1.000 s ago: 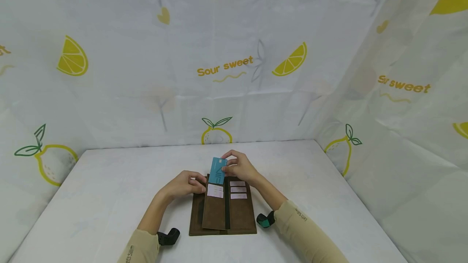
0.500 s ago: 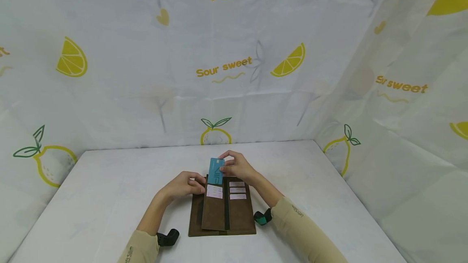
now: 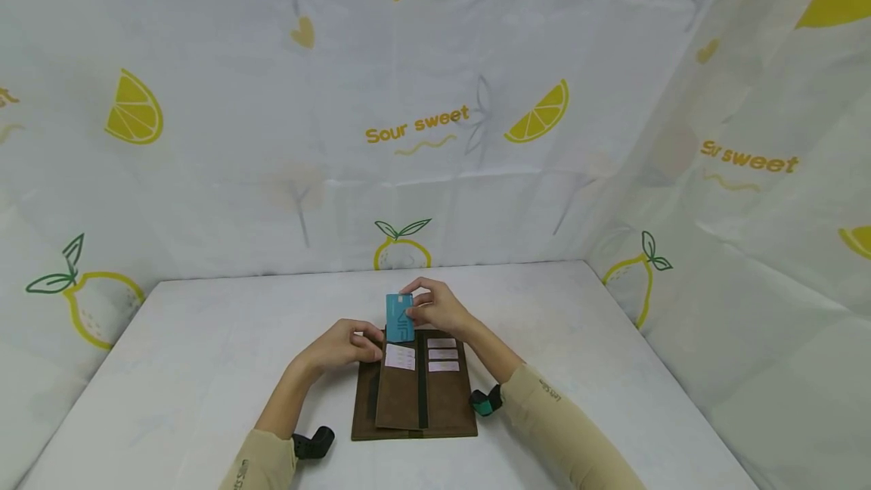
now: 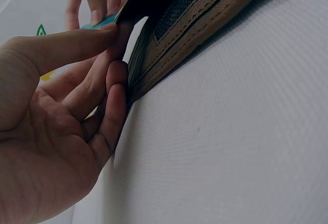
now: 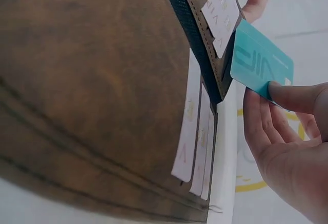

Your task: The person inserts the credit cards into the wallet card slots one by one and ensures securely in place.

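A brown leather wallet (image 3: pixel 449 399) lies unfolded on the table, an inner flap (image 3: pixel 398 403) standing over its left half. My left hand (image 3: pixel 343 342) pinches that flap near its upper left corner, with thumb and fingers at its edge in the left wrist view. Between the thumb and fingers of my right hand (image 3: pixel 442 308) is a blue-green VIP card (image 5: pixel 261 62), held by its right side. The card's lower end is at the flap's top edge; whether it is inside a slot, I cannot tell. Whitish cards (image 3: pixel 400 357) sit in the flap's slots just below.
Several more pale cards (image 3: pixel 444 355) show in slots on the wallet's right half. The white table (image 3: pixel 224 369) stretches around the wallet, with a lemon-print cloth (image 3: pixel 422 195) behind it. Each wrist wears a black device (image 3: pixel 314 442).
My right hand has shifted slightly left, bringing the blue-green card with it. The card now stands straighter above the flap. My left hand and the wallet stay in place.
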`<state>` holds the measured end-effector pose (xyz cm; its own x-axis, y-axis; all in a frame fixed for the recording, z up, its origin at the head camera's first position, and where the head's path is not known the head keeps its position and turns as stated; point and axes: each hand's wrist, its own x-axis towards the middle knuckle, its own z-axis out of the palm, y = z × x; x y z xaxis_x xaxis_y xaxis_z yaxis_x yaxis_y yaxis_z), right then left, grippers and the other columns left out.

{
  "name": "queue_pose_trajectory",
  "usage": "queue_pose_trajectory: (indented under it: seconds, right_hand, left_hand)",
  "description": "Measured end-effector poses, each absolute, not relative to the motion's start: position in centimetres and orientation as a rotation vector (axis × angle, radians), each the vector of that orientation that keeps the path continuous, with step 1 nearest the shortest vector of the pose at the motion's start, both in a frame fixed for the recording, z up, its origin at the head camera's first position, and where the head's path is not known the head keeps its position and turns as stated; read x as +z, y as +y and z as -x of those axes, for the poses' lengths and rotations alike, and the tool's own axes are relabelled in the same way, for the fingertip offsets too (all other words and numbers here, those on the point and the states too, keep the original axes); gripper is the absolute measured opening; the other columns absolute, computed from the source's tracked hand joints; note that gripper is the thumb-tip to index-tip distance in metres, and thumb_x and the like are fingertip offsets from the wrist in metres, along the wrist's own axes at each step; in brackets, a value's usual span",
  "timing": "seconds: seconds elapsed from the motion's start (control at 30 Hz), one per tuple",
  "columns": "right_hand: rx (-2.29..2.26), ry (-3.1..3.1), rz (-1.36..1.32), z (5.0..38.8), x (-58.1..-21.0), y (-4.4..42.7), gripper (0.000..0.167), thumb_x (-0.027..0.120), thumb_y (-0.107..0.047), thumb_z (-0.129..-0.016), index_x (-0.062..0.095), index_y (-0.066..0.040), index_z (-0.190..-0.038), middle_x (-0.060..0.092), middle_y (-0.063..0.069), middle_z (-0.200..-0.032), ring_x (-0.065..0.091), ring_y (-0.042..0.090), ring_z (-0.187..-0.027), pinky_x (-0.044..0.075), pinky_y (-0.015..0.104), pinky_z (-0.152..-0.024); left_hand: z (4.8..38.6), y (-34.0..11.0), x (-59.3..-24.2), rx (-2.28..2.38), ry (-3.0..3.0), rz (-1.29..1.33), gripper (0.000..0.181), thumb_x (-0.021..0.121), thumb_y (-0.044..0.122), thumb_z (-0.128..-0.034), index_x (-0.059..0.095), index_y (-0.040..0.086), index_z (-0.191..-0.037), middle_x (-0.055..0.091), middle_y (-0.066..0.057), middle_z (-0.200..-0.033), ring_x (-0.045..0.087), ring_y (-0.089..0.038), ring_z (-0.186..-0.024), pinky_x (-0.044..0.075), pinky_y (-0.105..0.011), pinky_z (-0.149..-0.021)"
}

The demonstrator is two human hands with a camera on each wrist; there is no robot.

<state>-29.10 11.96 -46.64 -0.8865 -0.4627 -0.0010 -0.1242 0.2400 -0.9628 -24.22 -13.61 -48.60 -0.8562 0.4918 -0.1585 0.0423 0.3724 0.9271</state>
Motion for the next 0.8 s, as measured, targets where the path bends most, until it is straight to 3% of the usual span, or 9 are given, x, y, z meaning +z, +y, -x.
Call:
queue_pose_trajectory:
  seconds: [0.33, 0.6, 0.8]
  right_hand:
    - [-1.660, 2.244, 0.512, 29.34, -46.86, 11.25, 0.036, 0.066, 0.010, -0.099, 0.065, 0.003, -0.135, 0.067, 0.008, -0.091, 0.071, 0.013, -0.079, 0.067, 0.038, -0.081]
    - [-1.685, 2.207, 0.418, 28.97, -46.89, 11.42, 0.038, 0.067, 0.006, -0.101, 0.063, 0.001, -0.138, 0.066, 0.005, -0.092, 0.070, 0.013, -0.081, 0.066, 0.038, -0.085]
    - [-1.698, 2.195, 0.373, 28.82, -47.14, 11.51, 0.036, 0.066, 0.006, -0.101, 0.062, 0.001, -0.137, 0.071, 0.005, -0.091, 0.071, 0.010, -0.080, 0.066, 0.037, -0.084]
  left_hand:
    - [24.44, -13.57, -48.93, 1.491, 2.228, -0.472, 0.030, 0.079, 0.008, -0.0959, 0.071, -0.006, -0.122, 0.080, 0.002, -0.088, 0.068, -0.007, -0.086, 0.051, -0.028, -0.087]
    - [24.32, -13.52, -48.78, 1.475, 2.248, -0.455, 0.031, 0.079, 0.009, -0.0960, 0.071, -0.004, -0.123, 0.083, -0.004, -0.091, 0.069, -0.007, -0.088, 0.051, -0.028, -0.088]
    - [24.35, -13.66, -48.75, 1.467, 2.241, -0.459, 0.031, 0.078, 0.009, -0.0964, 0.070, -0.004, -0.123, 0.082, 0.001, -0.089, 0.069, -0.006, -0.088, 0.051, -0.026, -0.088]
